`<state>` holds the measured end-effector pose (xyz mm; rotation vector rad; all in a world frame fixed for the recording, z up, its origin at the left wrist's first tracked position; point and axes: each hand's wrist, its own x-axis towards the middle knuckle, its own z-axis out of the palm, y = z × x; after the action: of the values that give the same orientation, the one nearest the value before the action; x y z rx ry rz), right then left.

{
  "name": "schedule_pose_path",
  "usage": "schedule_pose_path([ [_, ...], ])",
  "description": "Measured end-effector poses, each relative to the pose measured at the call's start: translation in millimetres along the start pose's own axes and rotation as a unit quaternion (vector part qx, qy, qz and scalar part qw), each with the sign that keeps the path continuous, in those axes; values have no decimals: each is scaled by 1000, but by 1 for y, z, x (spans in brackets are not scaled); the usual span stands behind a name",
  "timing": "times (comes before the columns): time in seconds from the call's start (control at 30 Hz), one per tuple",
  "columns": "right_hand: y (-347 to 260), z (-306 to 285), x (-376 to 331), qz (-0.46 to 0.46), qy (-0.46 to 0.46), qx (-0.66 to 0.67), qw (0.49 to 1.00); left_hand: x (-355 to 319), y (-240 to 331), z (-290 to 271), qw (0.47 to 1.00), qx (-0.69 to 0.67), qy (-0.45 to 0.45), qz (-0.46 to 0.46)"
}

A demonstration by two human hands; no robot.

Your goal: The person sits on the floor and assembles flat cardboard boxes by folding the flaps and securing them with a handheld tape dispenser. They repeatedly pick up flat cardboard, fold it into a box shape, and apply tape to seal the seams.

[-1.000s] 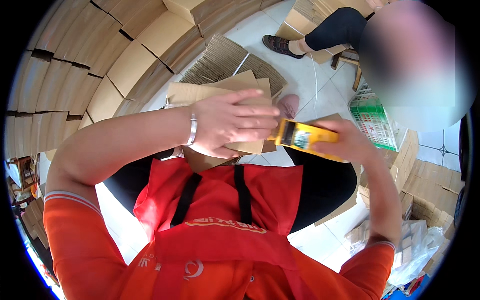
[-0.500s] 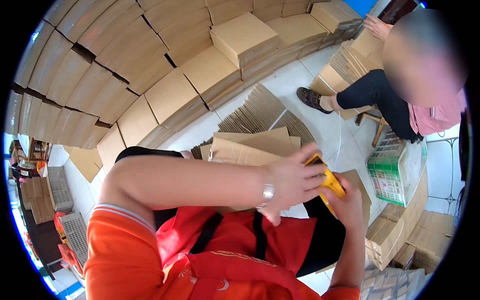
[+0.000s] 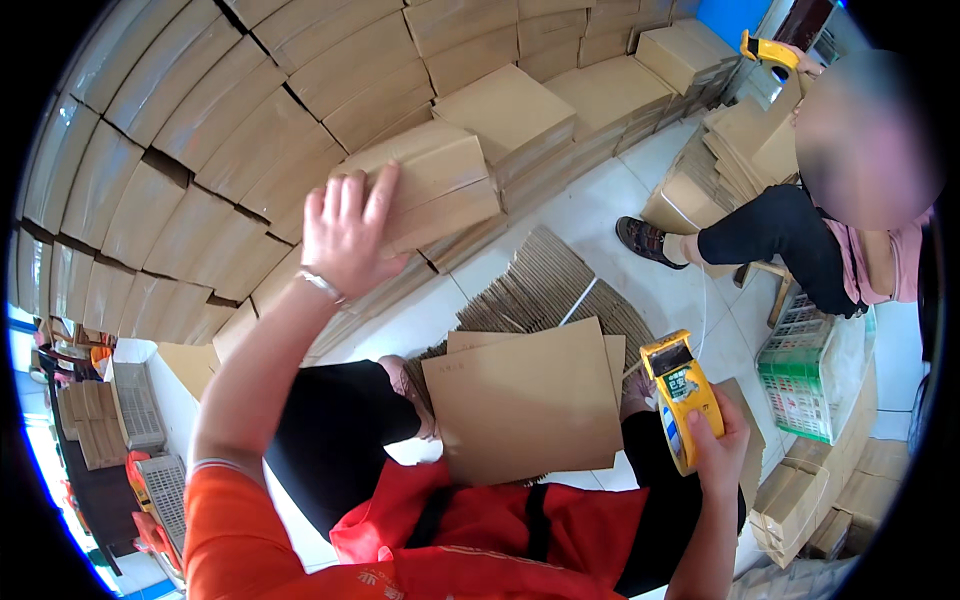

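Observation:
My left hand (image 3: 345,225) reaches up to the stacked boxes. Its fingers are stretched out and lie against the near end of a closed cardboard box (image 3: 445,180), which rests on the front row of the pile. In my right hand (image 3: 722,440), beside my right knee, is a yellow tape dispenser (image 3: 680,395), with fingers wrapped round its body. Between my knees a flat cardboard sheet (image 3: 525,400) lies over other flat pieces. Beyond it, a fanned bundle of folded cardboard (image 3: 540,285) leans on the floor.
Stacked cardboard boxes (image 3: 200,150) form a wall at left and ahead. At the right, a seated person's leg (image 3: 770,225) stretches out; that person holds another yellow tape dispenser (image 3: 775,52). A green and white plastic crate (image 3: 797,385) and tied cardboard (image 3: 795,500) stand right of me.
My left hand has gone from beside the tape dispenser up and left to the box on the stack. My right hand keeps the dispenser. The other person's dispenser has come into view.

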<state>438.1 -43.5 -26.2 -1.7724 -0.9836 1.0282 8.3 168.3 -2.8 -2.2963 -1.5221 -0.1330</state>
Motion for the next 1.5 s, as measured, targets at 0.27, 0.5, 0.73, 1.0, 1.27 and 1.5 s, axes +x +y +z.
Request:
schedule_pose_path([
  [0.27,-8,7,1,48,-16,-14,999,-13,28,163,900,-158,72,-399],
  [0.5,-15,18,5,68,-35,-5,997,-5,19,183,859,-329,54,-389],
  [0.73,-17,12,0,70,-47,-9,996,7,33,173,919,-129,35,-371],
  [1.0,-10,4,-2,21,-20,2,1000,-85,147,82,920,-283,-270,-13],
  [1.27,2,1,-9,-13,-16,46,999,-95,184,62,881,-86,-464,-33],
  [1.5,1,5,-13,-19,11,56,998,-103,153,56,871,-240,-421,-79],
])
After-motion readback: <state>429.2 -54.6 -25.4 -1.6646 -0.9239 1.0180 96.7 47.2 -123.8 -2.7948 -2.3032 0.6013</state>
